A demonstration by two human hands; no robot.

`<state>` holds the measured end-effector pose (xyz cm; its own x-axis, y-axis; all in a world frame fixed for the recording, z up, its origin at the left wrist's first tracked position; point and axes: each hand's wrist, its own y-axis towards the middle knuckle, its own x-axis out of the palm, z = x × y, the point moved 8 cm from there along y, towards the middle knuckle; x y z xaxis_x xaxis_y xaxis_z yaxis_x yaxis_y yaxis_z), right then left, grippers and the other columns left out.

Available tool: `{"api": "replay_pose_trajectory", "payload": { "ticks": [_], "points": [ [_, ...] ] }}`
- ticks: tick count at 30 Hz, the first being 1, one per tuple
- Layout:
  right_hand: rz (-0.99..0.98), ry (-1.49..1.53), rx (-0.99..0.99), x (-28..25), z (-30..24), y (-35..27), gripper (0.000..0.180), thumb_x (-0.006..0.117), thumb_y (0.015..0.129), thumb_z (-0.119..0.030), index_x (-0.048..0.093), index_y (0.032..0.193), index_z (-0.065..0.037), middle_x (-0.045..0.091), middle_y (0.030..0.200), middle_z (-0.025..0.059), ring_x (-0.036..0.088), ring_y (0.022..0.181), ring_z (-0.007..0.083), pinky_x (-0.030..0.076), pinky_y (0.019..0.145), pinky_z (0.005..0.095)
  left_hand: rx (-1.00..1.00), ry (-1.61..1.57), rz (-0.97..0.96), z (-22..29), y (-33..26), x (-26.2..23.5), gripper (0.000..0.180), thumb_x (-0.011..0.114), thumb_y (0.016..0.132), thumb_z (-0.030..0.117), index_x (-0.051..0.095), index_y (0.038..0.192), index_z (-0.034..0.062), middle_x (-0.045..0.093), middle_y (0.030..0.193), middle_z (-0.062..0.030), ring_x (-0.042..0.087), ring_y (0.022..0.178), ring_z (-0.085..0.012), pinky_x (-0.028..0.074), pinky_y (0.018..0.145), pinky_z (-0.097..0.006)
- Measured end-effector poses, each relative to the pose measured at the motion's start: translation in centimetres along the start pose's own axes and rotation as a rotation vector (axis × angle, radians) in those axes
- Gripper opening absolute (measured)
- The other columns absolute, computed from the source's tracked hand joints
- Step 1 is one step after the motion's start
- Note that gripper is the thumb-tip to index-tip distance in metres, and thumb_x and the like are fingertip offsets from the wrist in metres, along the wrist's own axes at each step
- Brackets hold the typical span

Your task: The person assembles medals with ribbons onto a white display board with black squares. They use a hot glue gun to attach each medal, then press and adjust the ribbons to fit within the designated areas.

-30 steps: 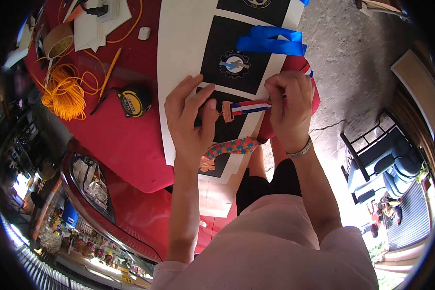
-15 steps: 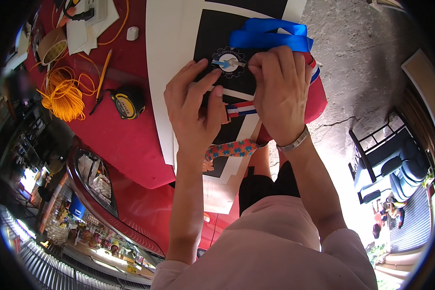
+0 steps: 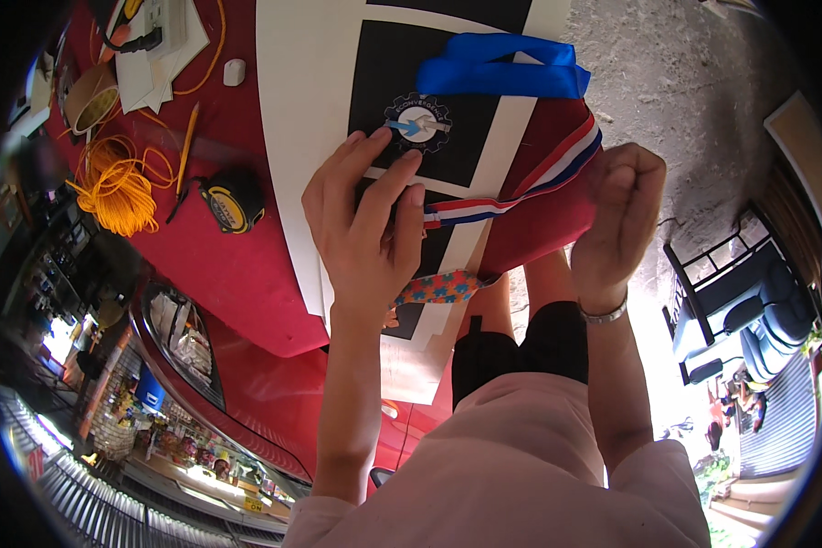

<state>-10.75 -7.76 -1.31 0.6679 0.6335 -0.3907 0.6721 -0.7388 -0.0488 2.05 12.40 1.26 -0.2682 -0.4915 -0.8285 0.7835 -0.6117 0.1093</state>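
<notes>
My left hand (image 3: 365,210) lies spread over a sheet with black squares, its fingertips at the lower edge of a gear-shaped emblem (image 3: 419,122). Beside its thumb, one end of a red, white and blue ribbon (image 3: 511,199) disappears under the hand. That ribbon runs rightward and up toward the table's edge. Off to the right, my right hand (image 3: 619,215) is raised with its fingers curled closed; whether anything is in them is hidden. Above the emblem lies a folded blue ribbon (image 3: 507,78). A strap with a puzzle-piece pattern (image 3: 440,288) lies below the left hand.
On the red table cover (image 3: 233,292) at left are a tape measure (image 3: 231,201), a bundle of orange cord (image 3: 119,192), a pencil (image 3: 188,146), a tape roll (image 3: 91,99) and a small white object (image 3: 234,72). A red car (image 3: 265,384) stands below the table.
My right hand has moved from beside the emblem to the right and down, uncovering more of the striped ribbon, now stretched toward the edge. The left hand stays by the emblem. The view has shifted slightly.
</notes>
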Motion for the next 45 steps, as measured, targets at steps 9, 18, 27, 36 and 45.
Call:
{"api": "replay_pose_trajectory", "payload": {
  "ticks": [9, 18, 27, 36, 45],
  "points": [
    [0.099, -0.078, 0.200, -5.8, 6.8, -0.1, 0.026, 0.048, 0.114, -0.025, 0.053, 0.098, -0.004, 0.049, 0.071, -0.0020, 0.042, 0.061, 0.0047, 0.036, 0.056, 0.0242, 0.024, 0.139, -0.115, 2.8, -1.2, 0.7, 0.035, 0.076, 0.088, 0.019, 0.075, 0.123, 0.0149, 0.062, 0.140, -0.0109, 0.058, 0.127, -0.0334, 0.042, 0.104, -0.047],
    [0.099, -0.245, 0.407, -10.5, 23.6, -7.2, 0.021, 0.053, 0.110, -0.020, 0.055, 0.097, -0.003, 0.055, 0.071, 0.0034, 0.050, 0.060, 0.0134, 0.043, 0.058, 0.0334, -0.184, 0.031, -0.094, 1.7, -5.9, -2.5, 0.025, 0.076, 0.088, 0.010, 0.077, 0.113, 0.0090, 0.070, 0.121, -0.0078, 0.060, 0.111, -0.0261, 0.046, 0.092, -0.038],
    [-0.295, -0.481, 0.800, -13.3, 35.0, -21.0, 0.019, 0.069, 0.100, -0.024, 0.063, 0.106, -0.007, 0.070, 0.083, 0.0141, 0.069, 0.070, 0.0302, 0.053, 0.068, 0.0437, -0.228, 0.001, -0.059, 0.9, -5.8, -2.0, 0.026, 0.075, 0.088, 0.009, 0.077, 0.114, 0.0090, 0.068, 0.126, -0.0105, 0.061, 0.113, -0.0277, 0.046, 0.093, -0.039],
    [-0.514, -0.344, 0.728, -9.1, 33.3, -18.9, 0.022, 0.064, 0.101, -0.022, 0.063, 0.114, -0.005, 0.073, 0.089, 0.0123, 0.073, 0.073, 0.0227, 0.056, 0.066, 0.0351, -0.121, 0.078, -0.046, 1.8, -1.9, -1.2, 0.032, 0.076, 0.087, 0.011, 0.077, 0.119, 0.0103, 0.065, 0.134, -0.0116, 0.060, 0.122, -0.0306, 0.047, 0.098, -0.041],
    [-0.536, -0.342, 0.454, -7.2, 30.6, -13.9, 0.023, 0.050, 0.101, -0.010, 0.062, 0.120, -0.003, 0.073, 0.090, 0.0146, 0.075, 0.077, 0.0252, 0.058, 0.068, 0.0387, 0.005, 0.191, -0.134, 3.5, 1.1, 0.7, 0.037, 0.077, 0.087, 0.020, 0.076, 0.123, 0.0145, 0.063, 0.139, -0.0101, 0.059, 0.123, -0.0306, 0.044, 0.100, -0.043]
  ]
}}
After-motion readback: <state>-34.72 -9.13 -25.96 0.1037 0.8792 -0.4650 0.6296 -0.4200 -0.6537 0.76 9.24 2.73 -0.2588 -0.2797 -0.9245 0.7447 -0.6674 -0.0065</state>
